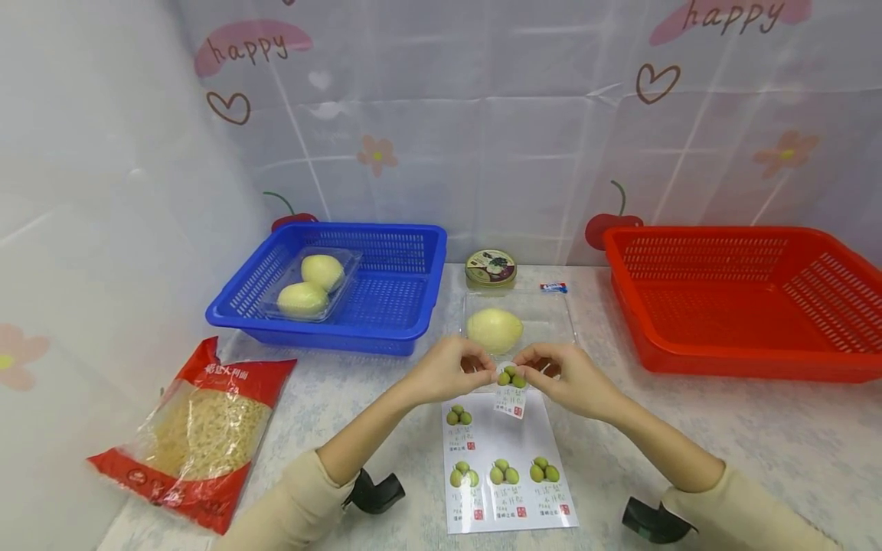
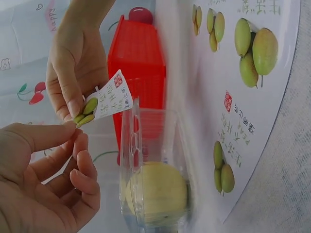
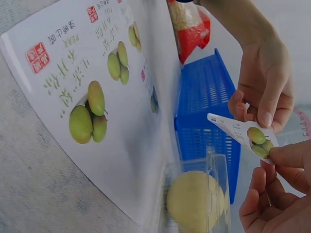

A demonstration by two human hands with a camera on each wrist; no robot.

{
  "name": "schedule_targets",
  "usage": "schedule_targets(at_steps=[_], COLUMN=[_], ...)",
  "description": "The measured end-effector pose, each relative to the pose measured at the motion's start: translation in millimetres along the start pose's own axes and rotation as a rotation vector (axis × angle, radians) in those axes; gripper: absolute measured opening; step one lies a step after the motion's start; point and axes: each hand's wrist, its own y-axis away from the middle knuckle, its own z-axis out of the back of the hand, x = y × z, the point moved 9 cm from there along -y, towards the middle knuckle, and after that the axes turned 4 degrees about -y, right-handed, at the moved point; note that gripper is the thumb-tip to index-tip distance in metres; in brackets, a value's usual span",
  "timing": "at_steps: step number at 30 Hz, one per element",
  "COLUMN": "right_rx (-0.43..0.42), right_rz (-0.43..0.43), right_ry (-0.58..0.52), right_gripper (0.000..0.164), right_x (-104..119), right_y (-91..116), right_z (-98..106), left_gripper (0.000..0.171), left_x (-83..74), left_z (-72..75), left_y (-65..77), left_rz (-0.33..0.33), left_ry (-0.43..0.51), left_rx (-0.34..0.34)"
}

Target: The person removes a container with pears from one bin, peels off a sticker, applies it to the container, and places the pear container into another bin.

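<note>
Both hands hold a small white pear sticker (image 1: 510, 399) up in front of me, over the far edge of a sticker sheet (image 1: 498, 444). My left hand (image 1: 449, 370) pinches the sticker's upper left corner between thumb and forefinger. At the opposite upper corner, my right hand (image 1: 570, 378) pinches it likewise. In the right wrist view the sticker (image 3: 243, 132) hangs curved, its picture of pears near the fingertips. Several stickers remain on the sheet. Just beyond the hands sits a clear plastic box (image 1: 547, 312) with one pale yellow pear (image 1: 494, 330) inside; the hands partly cover its near edge.
A blue basket (image 1: 344, 337) at back left holds a clear box (image 1: 350, 268) with two pears. At right stands a red basket (image 1: 744, 360). A pasta bag (image 1: 200, 428) lies at left. Behind the clear box are a round tin (image 1: 491, 268) and a small red-and-blue packet (image 1: 553, 288).
</note>
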Motion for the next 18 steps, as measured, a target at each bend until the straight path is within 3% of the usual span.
schedule_targets(at_steps=[10, 18], right_rx=[-0.058, -0.13], right_rz=[0.003, 0.038], right_ry=[-0.042, -0.063], right_gripper=[0.012, 0.015], right_x=[5.9, 7.3], right_y=[-14.6, -29.8], right_z=[21.0, 39.7], left_gripper=[0.008, 0.008], left_x=[-3.7, -0.8], left_z=[14.9, 31.0], left_y=[-13.9, -30.1], left_rz=[-0.032, 0.0], left_ry=[0.066, 0.057], left_rx=[-0.131, -0.26])
